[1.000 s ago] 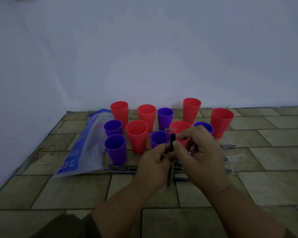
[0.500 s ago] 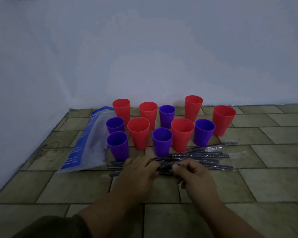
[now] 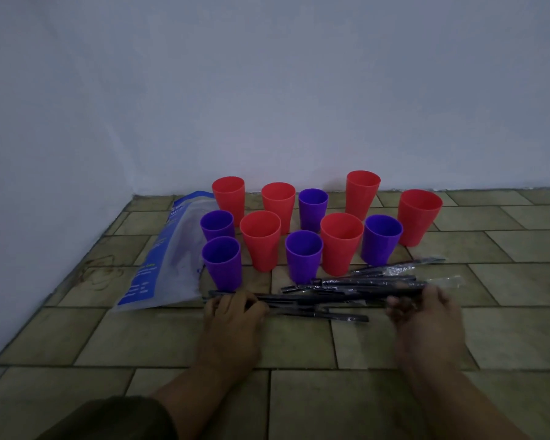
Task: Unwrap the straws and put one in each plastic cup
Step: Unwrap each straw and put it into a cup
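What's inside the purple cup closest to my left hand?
The purple cup looks empty: only its bare inner wall shows, with nothing sticking out. Its bottom is hidden behind the near side.

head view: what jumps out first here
A cluster of red cups and purple cups stands upright near the wall, none with a straw yet. In front lies a pile of wrapped straws, the left hand and right hand holding its two ends.

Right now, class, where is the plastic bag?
In the head view the bag lies at the left, beside the two leftmost purple cups, its near end just left of the left hand.
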